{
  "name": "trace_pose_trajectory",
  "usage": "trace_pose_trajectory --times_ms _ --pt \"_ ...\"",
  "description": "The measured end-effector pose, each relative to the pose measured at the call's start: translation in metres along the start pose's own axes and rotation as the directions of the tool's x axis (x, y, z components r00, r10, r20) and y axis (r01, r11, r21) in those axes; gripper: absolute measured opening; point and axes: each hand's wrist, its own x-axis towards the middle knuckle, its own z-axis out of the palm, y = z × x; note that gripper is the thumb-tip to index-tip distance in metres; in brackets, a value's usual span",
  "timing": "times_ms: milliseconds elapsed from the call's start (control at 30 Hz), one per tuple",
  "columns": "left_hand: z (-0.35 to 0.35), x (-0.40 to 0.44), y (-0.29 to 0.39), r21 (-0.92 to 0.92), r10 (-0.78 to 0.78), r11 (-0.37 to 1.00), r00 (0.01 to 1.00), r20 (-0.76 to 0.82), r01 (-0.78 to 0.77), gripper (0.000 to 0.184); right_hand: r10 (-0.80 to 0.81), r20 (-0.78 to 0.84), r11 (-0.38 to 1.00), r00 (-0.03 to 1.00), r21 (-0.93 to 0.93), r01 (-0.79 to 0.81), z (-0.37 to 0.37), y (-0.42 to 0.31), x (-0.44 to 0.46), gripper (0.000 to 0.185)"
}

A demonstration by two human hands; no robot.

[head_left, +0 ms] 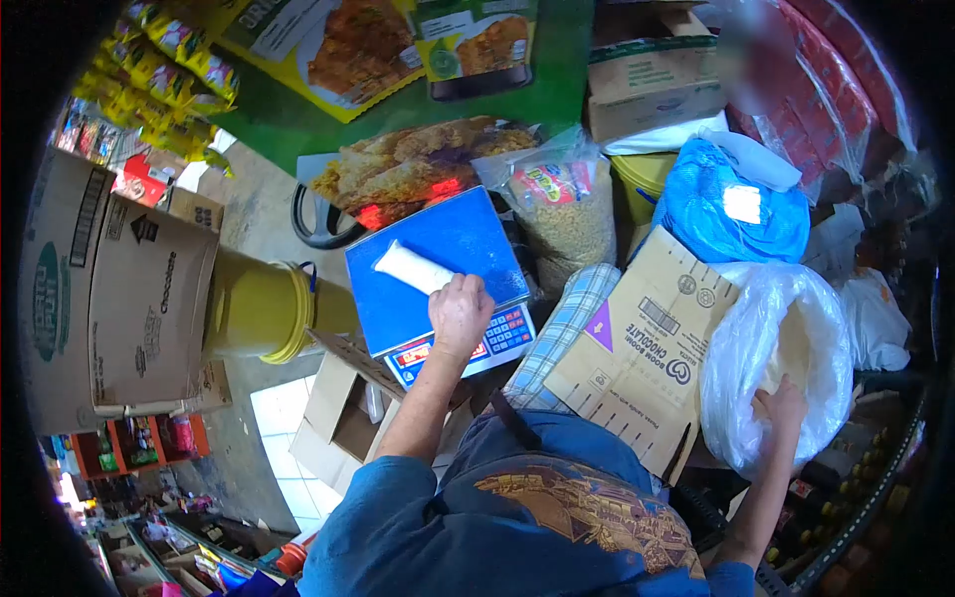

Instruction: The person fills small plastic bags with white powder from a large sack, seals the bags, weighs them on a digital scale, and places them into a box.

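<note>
My left hand is closed on the near end of a slim clear plastic bag filled with something white. The bag lies slantwise on the blue platform of a digital weighing scale; red lit digits glow behind the platform. On the other side, my right hand reaches into a large clear plastic sack with pale, whitish contents. Its fingers are curled down at the contents, and whatever they hold is hidden.
A flattened chocolate carton and checked cloth lie between scale and sack. Behind stand a bag of beige pellets and a blue plastic bag. Left are cartons, a yellow bucket and an open box.
</note>
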Motion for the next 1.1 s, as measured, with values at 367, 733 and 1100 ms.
trace_pose_trajectory --times_ms 367,733,1100 --pt "-0.016 -0.006 -0.017 -0.099 0.285 0.955 0.958 0.036 -0.28 0.013 0.026 -0.048 0.991 0.999 0.133 -0.019 -0.021 0.004 -0.013 0.071" --pt "-0.028 0.0 -0.028 -0.036 0.217 0.976 0.946 0.241 -0.215 0.014 0.012 -0.221 0.989 0.975 0.147 0.021 0.008 -0.005 -0.008 0.069" --pt "-0.029 -0.001 -0.035 0.02 0.227 0.97 0.937 0.264 -0.24 0.017 0.012 -0.114 0.995 0.993 0.098 0.0 0.004 -0.009 -0.01 0.07"
